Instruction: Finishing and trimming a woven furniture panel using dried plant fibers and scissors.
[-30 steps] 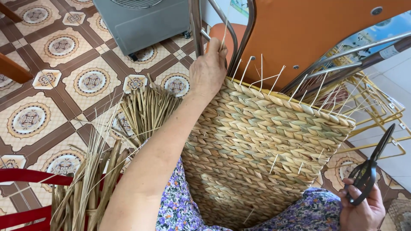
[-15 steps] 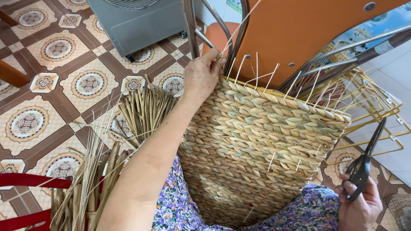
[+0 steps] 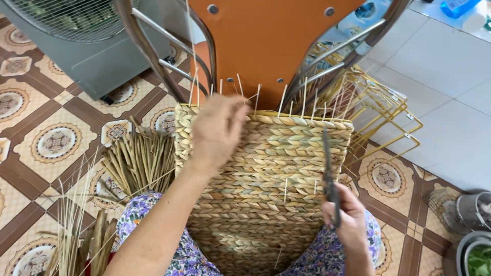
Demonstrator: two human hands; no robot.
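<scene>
A woven straw basket [image 3: 266, 174] lies across my lap, its far rim toward an orange chair. Thin pale stalks [image 3: 283, 99] stick up from that rim. My left hand [image 3: 217, 130] rests on the upper left of the weave, fingers spread near the rim, blurred. My right hand [image 3: 350, 217] is closed around the handles of dark scissors [image 3: 327, 163], whose blades point up over the right side of the basket.
An orange chair [image 3: 276, 46] with metal legs stands just beyond the basket. Yellow wire frames [image 3: 378, 107] lean at its right. Bundles of dried reeds [image 3: 135, 161] lie on the patterned tile floor at left. A grey fan [image 3: 87, 41] sits at the back left, pots [image 3: 473, 230] at the lower right.
The view has swung toward the chair. My right hand brought the scissors from the far right in over the basket. My left hand slid from the left rim corner onto the weave.
</scene>
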